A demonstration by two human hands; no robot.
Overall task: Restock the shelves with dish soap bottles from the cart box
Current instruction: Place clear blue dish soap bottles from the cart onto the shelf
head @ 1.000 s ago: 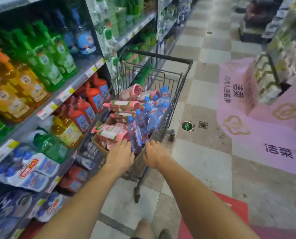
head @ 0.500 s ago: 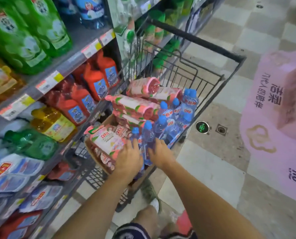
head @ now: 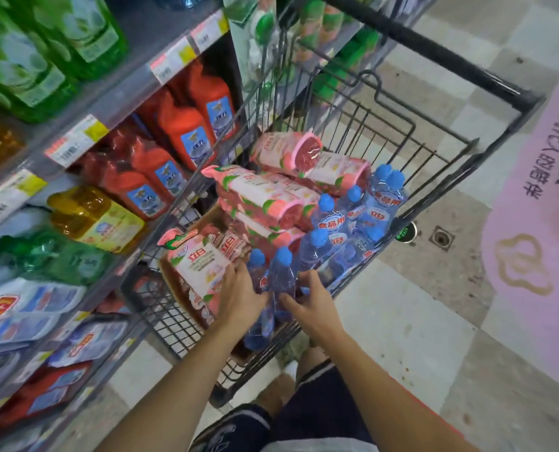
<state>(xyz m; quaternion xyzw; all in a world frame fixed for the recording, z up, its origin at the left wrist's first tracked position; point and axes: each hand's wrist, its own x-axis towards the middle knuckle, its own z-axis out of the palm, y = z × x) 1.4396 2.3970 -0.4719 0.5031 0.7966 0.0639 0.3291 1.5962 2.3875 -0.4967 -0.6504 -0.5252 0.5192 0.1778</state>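
Both hands reach into the near end of a wire cart (head: pixel 385 125) parked against the shelves (head: pixel 115 102). The left hand (head: pixel 239 298) wraps its fingers round the nearest clear-blue bottle (head: pixel 258 288), thumb side against a pink pack (head: pixel 203 269) that stands at the box (head: pixel 177 288) edge. The right hand (head: pixel 314 305), at 3 o'clock from the left, curls its fingers on the next bottle (head: pixel 283 275), whose blue cap stands just above the fingertips. More blue-capped bottles (head: pixel 362 213) stand upright in a cluster toward 1 o'clock from the hands, filling the right side of the cart. At 12 o'clock lie stacked pink packs (head: pixel 271 194), on their sides and pointing across the cart. On the shelves at 9 to 11 o'clock stand red jugs (head: pixel 186 132), a yellow jug (head: pixel 95 216), green bottles (head: pixel 53 47) above, and blue-and-white refill pouches (head: pixel 33 308) lower down. At 3 o'clock a pink floor mat (head: pixel 539 243) with printed characters lies on the checkered tiles. The person's dark shorts (head: pixel 271 429) show at 6 o'clock.
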